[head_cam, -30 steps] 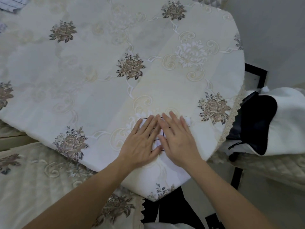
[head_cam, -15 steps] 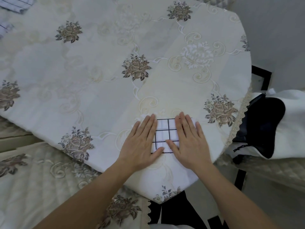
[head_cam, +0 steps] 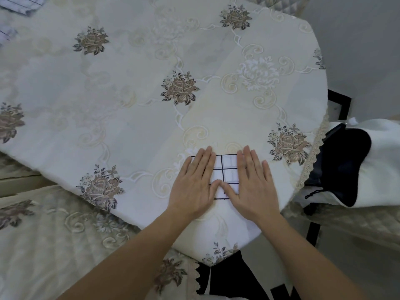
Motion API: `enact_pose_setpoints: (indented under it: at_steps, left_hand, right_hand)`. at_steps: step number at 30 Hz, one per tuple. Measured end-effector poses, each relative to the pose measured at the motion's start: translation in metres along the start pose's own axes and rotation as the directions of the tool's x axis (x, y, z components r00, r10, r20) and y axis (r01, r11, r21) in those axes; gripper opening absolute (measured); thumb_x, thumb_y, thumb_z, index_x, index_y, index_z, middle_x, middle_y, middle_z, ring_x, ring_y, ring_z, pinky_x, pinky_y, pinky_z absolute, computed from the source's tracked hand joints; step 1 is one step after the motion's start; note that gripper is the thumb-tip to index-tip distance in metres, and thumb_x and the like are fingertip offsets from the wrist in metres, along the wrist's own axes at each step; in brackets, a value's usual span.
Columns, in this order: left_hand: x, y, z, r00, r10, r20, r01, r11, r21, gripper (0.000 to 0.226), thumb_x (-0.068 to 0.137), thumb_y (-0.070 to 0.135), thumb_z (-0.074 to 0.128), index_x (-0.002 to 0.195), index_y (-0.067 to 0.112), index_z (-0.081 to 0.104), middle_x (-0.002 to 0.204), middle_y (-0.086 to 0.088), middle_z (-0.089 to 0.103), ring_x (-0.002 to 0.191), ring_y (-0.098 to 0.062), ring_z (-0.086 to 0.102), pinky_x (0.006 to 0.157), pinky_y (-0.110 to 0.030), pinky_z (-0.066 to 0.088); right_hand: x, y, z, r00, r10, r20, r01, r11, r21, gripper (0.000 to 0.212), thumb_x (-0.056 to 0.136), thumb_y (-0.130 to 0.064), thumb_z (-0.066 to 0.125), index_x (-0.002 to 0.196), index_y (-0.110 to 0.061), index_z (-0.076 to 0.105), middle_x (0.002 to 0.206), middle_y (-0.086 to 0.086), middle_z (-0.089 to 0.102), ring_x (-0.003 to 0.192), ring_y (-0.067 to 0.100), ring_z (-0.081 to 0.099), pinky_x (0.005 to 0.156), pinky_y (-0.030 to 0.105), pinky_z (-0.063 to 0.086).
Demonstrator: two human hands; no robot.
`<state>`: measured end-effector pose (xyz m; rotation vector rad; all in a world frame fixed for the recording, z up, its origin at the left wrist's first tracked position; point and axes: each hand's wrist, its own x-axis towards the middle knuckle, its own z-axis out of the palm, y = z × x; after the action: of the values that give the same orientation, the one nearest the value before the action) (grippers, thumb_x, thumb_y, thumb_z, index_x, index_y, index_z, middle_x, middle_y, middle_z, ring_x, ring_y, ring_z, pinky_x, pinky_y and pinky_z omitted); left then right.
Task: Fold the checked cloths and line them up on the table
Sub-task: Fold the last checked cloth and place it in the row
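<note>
Head view, looking down on both hands at the near edge of the worktop (head_cam: pixel 129 118), which is covered by a cream tablecloth (head_cam: pixel 249 118) embroidered with brown roses. Left hand (head_cam: pixel 192 185) and right hand (head_cam: pixel 253 187) lie palm down, side by side, with fingers straight and held together; neither hand grips anything, and both press flat on the checked cloth (head_cam: pixel 227 172). This cloth, white with a black grid, is folded into a small rectangle and lies directly beneath the two hands, so only the strip between them is visible. The thumb tips meet over the lower part of that strip, while the fingers point away from the person. Far beyond the left hand, at the upper left border of the view, lie crumpled pale cloths (head_cam: pixel 19 5) with thin dark lines, partly cut off by the frame. To the right of the right hand, off the worktop, a black and white garment (head_cam: pixel 346 167) is draped over a chair. Below the left forearm lies a quilted cover (head_cam: pixel 43 234) with the same rose pattern.
</note>
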<state>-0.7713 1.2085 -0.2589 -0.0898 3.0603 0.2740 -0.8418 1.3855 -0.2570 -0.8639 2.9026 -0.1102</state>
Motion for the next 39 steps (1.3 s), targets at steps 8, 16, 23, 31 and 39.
enact_pose_setpoints:
  at_steps: [8, 16, 23, 31, 39]
  left_hand:
    - [-0.003, 0.001, -0.003, 0.999, -0.038, 0.015, 0.039, 0.999, -0.017, 0.066, 0.104, 0.043, 0.021, 0.158, 0.008, 0.005, 0.166, -0.008, -0.004, 0.153, -0.023, -0.008, 0.124, -0.045, 0.011]
    - [-0.006, 0.002, -0.008, 0.999, -0.016, 0.049, 0.015, 1.0, 0.026, 0.08, 0.098, 0.046, 0.028, 0.156, 0.01, -0.015, 0.164, -0.01, -0.019, 0.151, -0.025, -0.019, 0.124, -0.045, 0.006]
    - [-0.003, 0.0, -0.003, 0.997, -0.063, 0.045, 0.064, 0.998, -0.02, 0.067, 0.102, 0.049, 0.01, 0.158, 0.014, -0.001, 0.166, -0.004, -0.01, 0.152, -0.019, -0.013, 0.124, -0.046, 0.007]
    - [-0.003, -0.004, -0.002, 0.998, -0.049, 0.034, 0.049, 0.999, -0.001, 0.067, 0.103, 0.049, 0.022, 0.159, 0.013, 0.008, 0.167, -0.005, -0.001, 0.153, -0.02, -0.005, 0.124, -0.046, 0.01]
    - [-0.005, -0.004, -0.004, 0.996, -0.073, 0.042, 0.073, 0.997, 0.002, 0.072, 0.101, 0.053, 0.023, 0.159, 0.013, 0.005, 0.167, -0.002, -0.003, 0.153, -0.016, -0.007, 0.124, -0.046, 0.008]
  right_hand:
    - [-0.002, -0.013, -0.015, 0.99, 0.127, -0.058, -0.124, 0.991, 0.059, 0.071, 0.102, -0.054, 0.018, 0.157, -0.009, 0.024, 0.166, 0.005, 0.015, 0.154, 0.022, 0.008, 0.123, 0.053, 0.008]
    - [0.018, -0.079, -0.005, 0.997, -0.077, -0.007, 0.074, 0.924, 0.374, 0.072, 0.103, -0.052, 0.028, 0.159, -0.012, 0.008, 0.168, 0.0, 0.003, 0.152, 0.007, -0.007, 0.125, 0.035, 0.005]
    - [0.011, -0.051, 0.003, 0.998, -0.059, -0.02, 0.062, 0.978, 0.2, 0.077, 0.101, -0.063, 0.01, 0.159, -0.011, 0.015, 0.167, 0.002, 0.009, 0.153, 0.01, 0.001, 0.125, 0.037, 0.008]
    - [0.002, -0.016, 0.004, 0.999, 0.009, -0.043, -0.005, 0.996, 0.091, 0.072, 0.102, -0.056, 0.022, 0.158, -0.011, 0.018, 0.167, 0.003, 0.013, 0.154, 0.015, 0.01, 0.123, 0.044, 0.017]
    - [-0.006, 0.015, -0.002, 0.998, 0.056, 0.005, -0.056, 0.998, 0.025, 0.076, 0.1, -0.06, 0.021, 0.16, -0.015, 0.007, 0.168, -0.002, 0.003, 0.154, 0.013, 0.002, 0.124, 0.047, 0.013]
